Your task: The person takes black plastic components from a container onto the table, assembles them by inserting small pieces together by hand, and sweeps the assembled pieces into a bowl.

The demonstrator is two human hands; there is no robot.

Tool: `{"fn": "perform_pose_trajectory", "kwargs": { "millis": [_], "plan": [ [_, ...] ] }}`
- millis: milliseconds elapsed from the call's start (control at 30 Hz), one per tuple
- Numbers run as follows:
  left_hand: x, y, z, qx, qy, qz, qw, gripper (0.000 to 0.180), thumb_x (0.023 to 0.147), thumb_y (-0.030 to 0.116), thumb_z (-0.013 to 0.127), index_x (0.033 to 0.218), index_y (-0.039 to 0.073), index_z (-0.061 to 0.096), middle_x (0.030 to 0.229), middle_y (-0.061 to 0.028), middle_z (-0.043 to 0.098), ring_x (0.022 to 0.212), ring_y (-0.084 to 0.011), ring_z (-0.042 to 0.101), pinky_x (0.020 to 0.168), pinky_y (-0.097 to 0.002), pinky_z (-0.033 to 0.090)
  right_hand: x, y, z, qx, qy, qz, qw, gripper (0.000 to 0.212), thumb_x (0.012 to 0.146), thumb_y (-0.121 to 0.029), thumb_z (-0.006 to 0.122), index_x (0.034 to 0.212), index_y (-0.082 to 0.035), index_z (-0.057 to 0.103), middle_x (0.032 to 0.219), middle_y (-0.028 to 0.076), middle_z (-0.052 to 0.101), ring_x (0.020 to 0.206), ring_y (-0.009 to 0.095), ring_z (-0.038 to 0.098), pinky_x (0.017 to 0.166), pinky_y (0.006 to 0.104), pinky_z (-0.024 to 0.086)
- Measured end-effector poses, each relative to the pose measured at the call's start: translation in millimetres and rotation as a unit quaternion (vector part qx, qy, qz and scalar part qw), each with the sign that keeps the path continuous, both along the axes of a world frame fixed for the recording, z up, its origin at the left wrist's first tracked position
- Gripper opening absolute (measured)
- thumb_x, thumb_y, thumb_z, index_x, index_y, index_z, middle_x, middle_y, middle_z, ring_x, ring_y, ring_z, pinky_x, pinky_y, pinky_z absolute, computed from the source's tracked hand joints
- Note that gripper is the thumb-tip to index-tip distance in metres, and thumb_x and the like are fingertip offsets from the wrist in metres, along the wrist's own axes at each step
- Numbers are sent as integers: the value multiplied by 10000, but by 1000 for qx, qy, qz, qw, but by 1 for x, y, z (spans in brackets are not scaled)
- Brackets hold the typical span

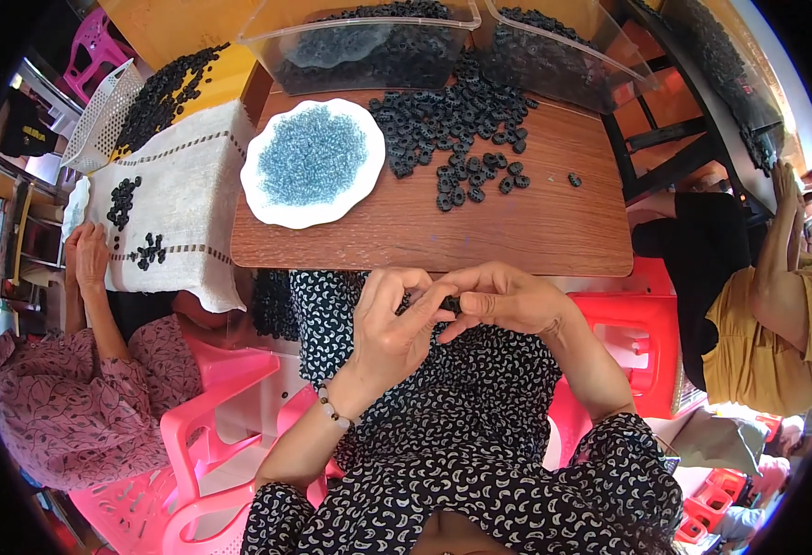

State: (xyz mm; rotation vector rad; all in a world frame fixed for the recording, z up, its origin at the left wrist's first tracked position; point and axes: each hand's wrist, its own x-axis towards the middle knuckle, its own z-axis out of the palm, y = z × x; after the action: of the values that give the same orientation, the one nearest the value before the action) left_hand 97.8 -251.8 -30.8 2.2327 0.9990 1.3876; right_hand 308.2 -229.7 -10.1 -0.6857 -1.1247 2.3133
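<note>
— What is the piece (453, 302) between left grip (393, 319) and right grip (510, 303)?
— Fingers (478, 303) cover most; its shape I cannot tell.
— And the bins (272, 33)?
— The upper edge cuts both. Beads (312, 155) are too small to count.

Light over the wooden bench (568, 227) is bright and fairly even, with the strongest brightness along the right rim, where pale areas wash out. The white scalloped plate (300, 217) is nearly overexposed at its edge, and the clear plastic bin (332, 46) carries hazy reflections. Shade gathers beneath the bench and in the far left background. The left hand (387, 319) and right hand (512, 301) look reasonably sharp, though the small dark piece (450, 303) between them loses detail. Fisheye curvature bends outer edges; black corners surround the softer, colour-fringed rim.
</note>
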Motion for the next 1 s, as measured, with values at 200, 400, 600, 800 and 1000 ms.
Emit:
{"fn": "perform_pose_trajectory", "kwargs": {
  "millis": [200, 400, 600, 800, 1000],
  "plan": [
    [-1, 2, -3, 17, 14, 9, 1000, 380, 722, 23, 799, 1090, 50, 711, 948, -63, 592, 840, -253, 571, 688, -360, 473, -4, -4, -10, -37, 46, -24, 998, 503, 1010, -297, 627, 1357, 60, 556, 1321, 135, 614, 1199, 208, 613, 1041, 401, 523],
    [1, 1, -2, 27, 13, 8, 1000, 366, 727, 22, 791, 1082, 32, 705, 954, -84, 590, 844, -270, 575, 699, -366, 479, -9, -9, -15, -25, 27, -42, 998, 487, 1011, -312, 618, 1328, 55, 575, 1257, 117, 651, 1174, 190, 627, 1043, 385, 517],
    [-5, 7, -7, -23, 20, 18, 999, 329, 752, 61, 786, 1072, 29, 717, 950, -79, 579, 839, -265, 566, 695, -364, 473, -20, -12, -16, -78, 33, -102, 991, 512, 1021, -371, 589, 1298, 59, 595, 1206, 143, 684, 1150, 222, 648, 1041, 410, 506],
    [-7, 8, -6, -40, 20, 45, 998, 365, 718, 204, 842, 1037, 51, 753, 918, -59, 564, 814, -235, 541, 677, -365, 456, -16, -4, -7, -86, -10, -100, 991, 609, 1037, -490, 510, 1318, 46, 574, 1153, 139, 678, 1061, 200, 668, 960, 367, 567],
    [-8, 7, -6, -35, 49, 60, 996, 413, 696, 251, 852, 1052, 63, 763, 907, -41, 558, 818, -226, 541, 697, -359, 455, -11, -3, -10, -5, -109, -131, 985, 567, 1013, -491, 571, 1245, 26, 610, 1037, 110, 691, 928, 149, 674, 871, 304, 580]
  ]
}}
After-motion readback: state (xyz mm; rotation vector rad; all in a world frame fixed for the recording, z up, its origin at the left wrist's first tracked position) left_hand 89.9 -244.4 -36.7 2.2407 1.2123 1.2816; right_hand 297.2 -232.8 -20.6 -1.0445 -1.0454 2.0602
